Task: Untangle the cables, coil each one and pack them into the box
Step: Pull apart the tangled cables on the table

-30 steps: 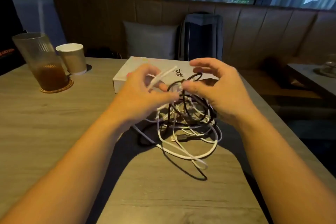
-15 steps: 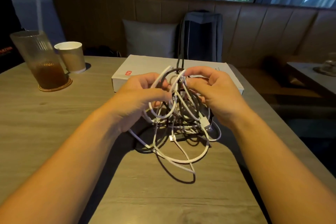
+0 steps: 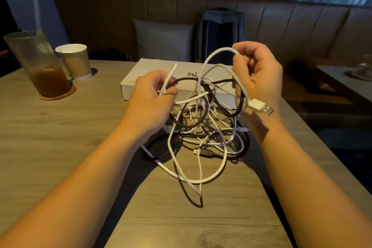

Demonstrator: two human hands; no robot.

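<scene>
A tangle of white and dark cables (image 3: 203,127) hangs between my hands and trails onto the wooden table (image 3: 60,137). My left hand (image 3: 151,98) pinches a white strand and a dark loop at the left of the knot. Higher on the right, my right hand (image 3: 259,78) grips a raised white loop. A white USB plug (image 3: 261,106) sticks out below that wrist. A gold-tipped plug (image 3: 196,151) lies on the table under the tangle. The flat white box (image 3: 147,78) lies closed just behind the cables.
A ribbed glass of brown drink (image 3: 40,66) on a coaster and a paper cup (image 3: 74,60) stand at the far left. Behind the table runs a padded bench with a grey cushion (image 3: 163,40) and a dark backpack (image 3: 221,34). The table's right edge drops off beside my right arm.
Both hands lifted the tangle and drew apart. My right hand rose with a white loop, and the USB plug swung out to the right.
</scene>
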